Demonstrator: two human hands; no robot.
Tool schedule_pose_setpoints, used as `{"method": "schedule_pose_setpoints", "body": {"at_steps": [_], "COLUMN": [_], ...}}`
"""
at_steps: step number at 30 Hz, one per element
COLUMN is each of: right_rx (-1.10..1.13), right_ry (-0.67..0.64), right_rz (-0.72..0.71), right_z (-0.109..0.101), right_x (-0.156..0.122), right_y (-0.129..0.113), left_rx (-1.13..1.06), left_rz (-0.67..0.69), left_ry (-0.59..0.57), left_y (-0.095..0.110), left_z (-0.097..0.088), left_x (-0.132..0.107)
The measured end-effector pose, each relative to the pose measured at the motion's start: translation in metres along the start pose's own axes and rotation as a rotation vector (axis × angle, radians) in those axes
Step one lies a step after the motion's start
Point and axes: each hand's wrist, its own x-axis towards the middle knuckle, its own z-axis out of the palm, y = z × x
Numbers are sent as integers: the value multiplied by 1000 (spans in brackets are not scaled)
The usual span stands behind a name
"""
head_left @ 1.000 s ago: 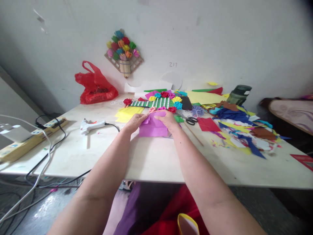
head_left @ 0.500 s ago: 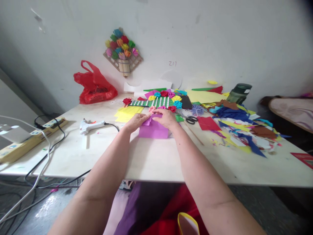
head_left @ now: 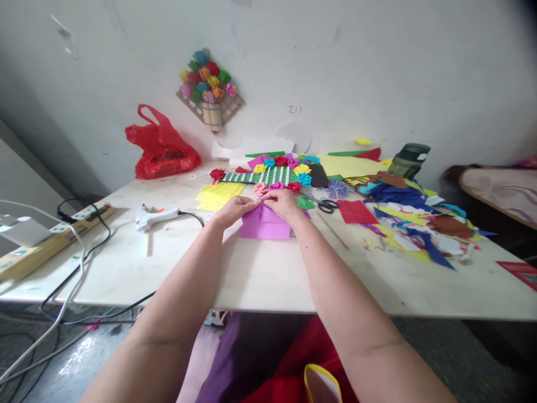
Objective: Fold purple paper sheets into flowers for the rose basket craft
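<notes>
A sheet of purple paper [head_left: 265, 226] lies at the middle of the table. Over its far edge, my left hand [head_left: 238, 209] and my right hand [head_left: 282, 202] pinch a small purple paper piece between them, fingertips almost meeting. The fingers partly cover that piece, so its shape is hard to make out. Just beyond my hands lies a green guitar-shaped craft [head_left: 274, 176] with white strips, edged with red, yellow, blue and pink paper flowers.
A white glue gun [head_left: 157, 216] and yellow sheets [head_left: 220, 195] lie left, near a power strip [head_left: 59, 238] and red bag [head_left: 165, 154]. Scissors [head_left: 328, 206], a thin stick [head_left: 333, 229], a red sheet [head_left: 356, 212], paper scraps [head_left: 406, 215] and a dark bottle [head_left: 408, 160] are right.
My fingertips have drawn closer together on the small purple piece, and my right hand has shifted slightly left. More of the pink flowers on the craft's near edge shows.
</notes>
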Motion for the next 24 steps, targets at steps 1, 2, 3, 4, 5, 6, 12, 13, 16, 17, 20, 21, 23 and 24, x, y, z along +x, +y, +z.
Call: {"method": "schedule_pose_setpoints", "body": {"at_steps": [1,2,3,4,5,6,12,13,16,17,20,21,23,24], "right_rx": [9,18,26,33,39,44,60,60,74,76,35,7,-40,-52], "right_ry": [-2,-5,-7,-9,-11,-13,-34,-40,-59,-68,-77,-77,-69,-62], "right_rz": [-10,-20,-27,-34,-39,-45,-59,-58,-70,-75,-72,-66,-58,-53], "right_z": [1,1,2,2,2,3,1,0,-2,-3,-5,-6,-6,-6], "right_x": [0,1,1,2,2,3,3,3,2,2,0,-1,-2,-2], "right_y": [1,3,4,6,7,8,9,9,4,3,-2,-3,-4,-4], "left_rx": [-2,-3,-5,-8,-12,-17,-40,-35,-13,-6,10,14,17,16], "left_rz": [2,4,4,3,0,-4,-38,-37,-31,-30,-30,-30,-32,-34], "left_ry": [-4,-5,-4,-3,-3,-4,-11,-9,-2,1,0,-2,-10,-13], "left_y": [-1,-1,-1,-2,-2,-2,-4,-4,-4,-3,0,0,2,2], "left_z": [0,0,-1,-1,-1,-1,-2,-2,-2,-1,-1,-1,-1,-1], "left_x": [0,1,1,1,1,1,2,2,2,2,1,1,0,0]}}
